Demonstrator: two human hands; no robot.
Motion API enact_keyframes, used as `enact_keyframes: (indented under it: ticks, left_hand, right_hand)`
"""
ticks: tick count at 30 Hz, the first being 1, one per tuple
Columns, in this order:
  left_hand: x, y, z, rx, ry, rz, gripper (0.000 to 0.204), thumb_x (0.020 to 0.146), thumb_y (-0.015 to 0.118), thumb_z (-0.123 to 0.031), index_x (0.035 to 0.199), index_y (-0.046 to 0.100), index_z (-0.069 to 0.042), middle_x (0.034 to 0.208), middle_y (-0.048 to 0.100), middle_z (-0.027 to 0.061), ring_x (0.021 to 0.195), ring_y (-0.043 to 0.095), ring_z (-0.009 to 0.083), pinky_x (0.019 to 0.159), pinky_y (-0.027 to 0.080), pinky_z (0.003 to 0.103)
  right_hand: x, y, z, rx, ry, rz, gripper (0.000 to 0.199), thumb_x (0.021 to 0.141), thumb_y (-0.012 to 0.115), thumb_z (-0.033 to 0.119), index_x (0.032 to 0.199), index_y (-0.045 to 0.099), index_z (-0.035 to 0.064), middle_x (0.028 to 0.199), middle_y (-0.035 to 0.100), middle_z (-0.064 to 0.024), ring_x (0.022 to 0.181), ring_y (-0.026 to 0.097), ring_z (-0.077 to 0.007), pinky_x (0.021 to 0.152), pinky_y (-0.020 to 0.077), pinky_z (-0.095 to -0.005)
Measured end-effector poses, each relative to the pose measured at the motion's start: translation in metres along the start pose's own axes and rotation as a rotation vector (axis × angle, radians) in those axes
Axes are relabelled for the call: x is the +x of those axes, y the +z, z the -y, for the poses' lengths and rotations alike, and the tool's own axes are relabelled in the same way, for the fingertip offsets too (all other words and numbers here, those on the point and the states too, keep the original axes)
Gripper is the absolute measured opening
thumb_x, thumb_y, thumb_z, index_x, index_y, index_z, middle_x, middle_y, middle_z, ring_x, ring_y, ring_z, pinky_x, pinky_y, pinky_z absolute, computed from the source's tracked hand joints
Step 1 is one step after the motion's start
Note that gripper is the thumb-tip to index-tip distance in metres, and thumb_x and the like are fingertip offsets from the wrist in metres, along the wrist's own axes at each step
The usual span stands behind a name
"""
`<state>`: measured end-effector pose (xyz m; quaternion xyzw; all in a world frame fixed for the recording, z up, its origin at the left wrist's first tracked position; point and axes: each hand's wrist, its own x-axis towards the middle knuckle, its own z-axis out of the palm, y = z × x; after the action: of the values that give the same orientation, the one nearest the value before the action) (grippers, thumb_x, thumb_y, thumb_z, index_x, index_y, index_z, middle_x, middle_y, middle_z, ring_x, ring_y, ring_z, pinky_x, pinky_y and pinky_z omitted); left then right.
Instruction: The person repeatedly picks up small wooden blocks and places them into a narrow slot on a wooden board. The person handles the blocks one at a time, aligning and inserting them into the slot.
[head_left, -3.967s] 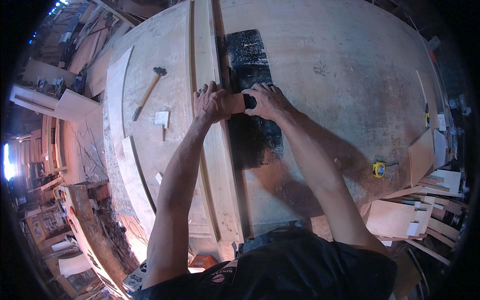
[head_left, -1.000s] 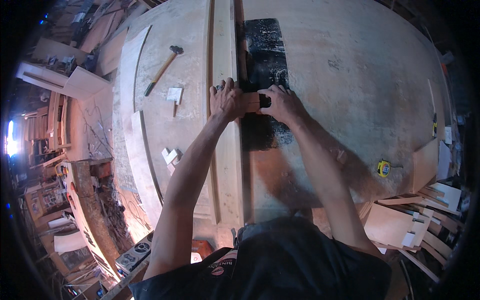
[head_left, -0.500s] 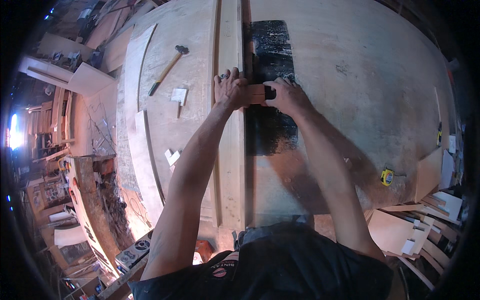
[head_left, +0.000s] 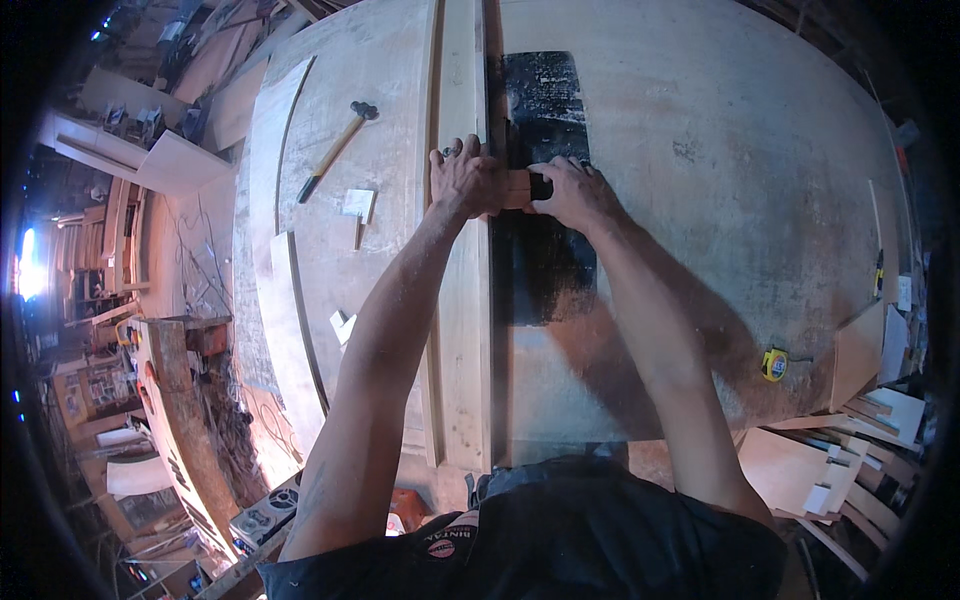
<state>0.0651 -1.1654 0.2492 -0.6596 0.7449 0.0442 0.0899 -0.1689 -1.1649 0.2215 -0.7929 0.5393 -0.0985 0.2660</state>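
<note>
A long pale wooden board with raised edge strips runs away from me across the worktop. My left hand is closed over its right edge, fingers reaching onto the board and its thumb hidden. Between my hands sits a small reddish-brown wooden block with a dark right end. My right hand is closed around that dark end, thumb on the near side and fingers on the far side. Beneath both hands lies a black painted patch on the worktop. How much of the block my left hand covers cannot be seen.
A hammer and small white offcuts lie left of the board, beside long pale strips. At the right is a yellow tape measure. Stacked wood pieces stand past the near right edge; timber clutters the left.
Both hands have moved slightly farther along the board with the block between them. The whole scene has shifted a little downward in view. Both grips look the same.
</note>
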Motion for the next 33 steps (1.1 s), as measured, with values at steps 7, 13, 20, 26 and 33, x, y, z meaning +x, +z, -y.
enact_keyframes:
  ticks: [7, 13, 20, 26, 33]
  left_hand:
    - [0.009, -0.004, 0.002, 0.022, -0.006, 0.039, 0.075, 0.057, 0.1, -0.036, 0.13, 0.084, -0.037, 0.147, 0.057, 0.0036, 0.147, 0.05, 0.0277, 0.113, 0.04, 0.055]
    - [0.014, 0.0, 0.005, -0.033, -0.019, 0.002, 0.075, 0.06, 0.099, -0.037, 0.133, 0.084, -0.034, 0.148, 0.056, 0.0039, 0.148, 0.049, 0.0277, 0.115, 0.04, 0.055]
    - [0.015, 0.007, 0.008, -0.053, 0.001, -0.032, 0.071, 0.062, 0.098, -0.033, 0.132, 0.083, -0.029, 0.146, 0.057, 0.0062, 0.145, 0.053, 0.0303, 0.114, 0.042, 0.056]
    - [-0.041, 0.013, 0.003, -0.105, 0.096, -0.088, 0.072, 0.059, 0.098, -0.032, 0.128, 0.08, -0.021, 0.145, 0.057, 0.0087, 0.141, 0.055, 0.0319, 0.11, 0.044, 0.056]
    - [-0.187, 0.022, -0.014, -0.318, 0.19, -0.19, 0.076, 0.065, 0.098, -0.044, 0.13, 0.073, -0.016, 0.132, 0.072, 0.0077, 0.13, 0.068, 0.0295, 0.11, 0.043, 0.06]
  right_hand:
    - [0.007, -0.005, -0.001, 0.005, 0.008, 0.009, 0.077, 0.086, 0.096, 0.046, 0.155, 0.071, 0.0241, 0.136, 0.071, -0.007, 0.14, 0.064, -0.0289, 0.121, 0.0491, -0.0501]
    - [0.009, -0.007, 0.001, -0.024, 0.028, -0.003, 0.074, 0.089, 0.094, 0.044, 0.156, 0.07, 0.0244, 0.14, 0.072, -0.006, 0.141, 0.065, -0.0298, 0.122, 0.0505, -0.0508]
    - [0.006, -0.01, 0.002, -0.011, 0.036, 0.023, 0.073, 0.09, 0.092, 0.045, 0.157, 0.069, 0.0258, 0.144, 0.071, -0.0064, 0.143, 0.064, -0.0315, 0.123, 0.05, -0.0505]
    - [-0.035, 0.001, 0.007, 0.032, -0.027, -0.024, 0.076, 0.084, 0.096, 0.04, 0.154, 0.07, 0.0224, 0.14, 0.073, -0.0078, 0.142, 0.064, -0.0322, 0.122, 0.0489, -0.0491]
    - [-0.168, 0.053, 0.037, 0.579, -0.068, -0.128, 0.067, 0.084, 0.099, 0.024, 0.142, 0.069, 0.0078, 0.132, 0.078, -0.0143, 0.124, 0.075, -0.0284, 0.109, 0.059, -0.0455]
